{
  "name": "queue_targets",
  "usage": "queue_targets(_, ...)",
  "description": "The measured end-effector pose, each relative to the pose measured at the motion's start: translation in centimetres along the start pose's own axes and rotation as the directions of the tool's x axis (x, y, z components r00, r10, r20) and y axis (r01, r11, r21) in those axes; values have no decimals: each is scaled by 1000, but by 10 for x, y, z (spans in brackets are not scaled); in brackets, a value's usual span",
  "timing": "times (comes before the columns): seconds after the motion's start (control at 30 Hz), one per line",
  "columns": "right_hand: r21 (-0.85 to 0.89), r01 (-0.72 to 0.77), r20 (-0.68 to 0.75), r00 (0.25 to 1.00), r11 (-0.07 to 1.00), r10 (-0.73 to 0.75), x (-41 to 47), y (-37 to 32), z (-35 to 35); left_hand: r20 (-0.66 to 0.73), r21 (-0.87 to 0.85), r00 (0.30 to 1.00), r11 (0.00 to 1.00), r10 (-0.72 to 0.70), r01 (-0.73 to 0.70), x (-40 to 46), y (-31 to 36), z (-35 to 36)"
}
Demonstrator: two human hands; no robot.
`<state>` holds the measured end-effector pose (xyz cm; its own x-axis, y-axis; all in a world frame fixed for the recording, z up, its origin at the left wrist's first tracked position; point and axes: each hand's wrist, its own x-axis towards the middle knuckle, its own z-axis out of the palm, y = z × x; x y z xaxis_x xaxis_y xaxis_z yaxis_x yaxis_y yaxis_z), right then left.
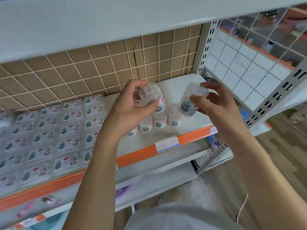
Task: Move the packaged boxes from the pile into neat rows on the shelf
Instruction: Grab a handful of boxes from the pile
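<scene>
2 clear plastic bottles are up in our hands above the white shelf (pixel 182 90) in the head view. Our left hand (pixel 131 107) has its grip clamped on the left bottle (pixel 153 97), thumb and fingers curled round its clear cap, the printed label showing below the thumb. Our right hand (pixel 214 103) has its grip clamped on the right bottle (pixel 191 100), which is tilted with its cap end toward the upper right and its cartoon label facing us. The 2 held bottles are near each other but apart.

Below them, 4 more standing bottles (pixel 159 121) sit in a slanting row on the shelf, just beside one another, the leftmost partly hidden by our left wrist. To their left, the flat packaged boxes (pixel 66 128) lie in neat rows across the shelf, reaching from the wire grid back panel (pixel 83 70) to the front edge; motion blur hides their print. An orange price strip (pixel 141 155) runs along the shelf's front edge, with a white and blue label holder (pixel 167 144) clipped on it.

Brown cardboard (pixel 166 55) stands behind the grid. A perforated grey upright (pixel 206 47) bounds the shelf on the right. Lower shelves hold pink and teal items, too blurred to name.
</scene>
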<state>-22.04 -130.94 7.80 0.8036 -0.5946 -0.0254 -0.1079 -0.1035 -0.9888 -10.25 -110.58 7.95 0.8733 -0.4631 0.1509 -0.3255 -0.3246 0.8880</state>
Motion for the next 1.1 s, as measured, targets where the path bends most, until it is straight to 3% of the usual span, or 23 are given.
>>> queue_targets(0.13,62,22,-34,999,998,-20,26,-2,6,67,115,997,992,44,-51,30,-1,-4)
queue_targets(0.37,88,54,-23,998,995,-52,73,0,14,122,263,992,965,-33,0,73,-5,0)
queue_targets(0.73,-42,-101,193,975,994,107,122,45,24,242,481,960,877,-139,5,100,-29,20)
queue_targets(1.1,-58,-115,387,913,992,129,137,64,26,270,531,927,843,-260,82,108,-51,32)
